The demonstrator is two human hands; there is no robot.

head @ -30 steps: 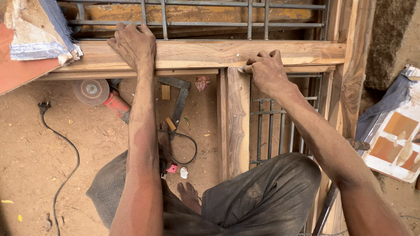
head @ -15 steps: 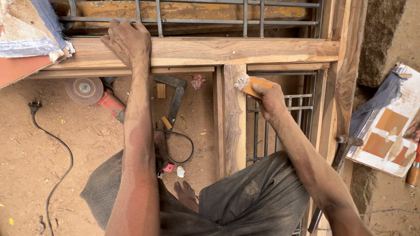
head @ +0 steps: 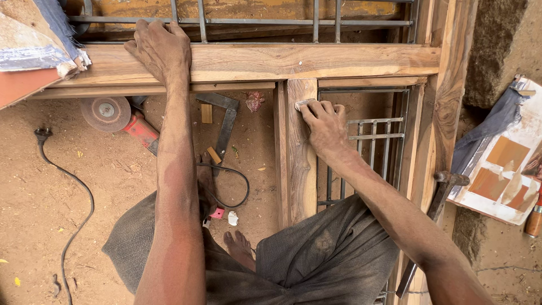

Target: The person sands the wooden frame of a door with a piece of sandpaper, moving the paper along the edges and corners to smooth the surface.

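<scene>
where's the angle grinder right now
In the head view the angle grinder lies on the dirt floor at upper left, just below the wooden frame rail and left of the person's left forearm.
</scene>
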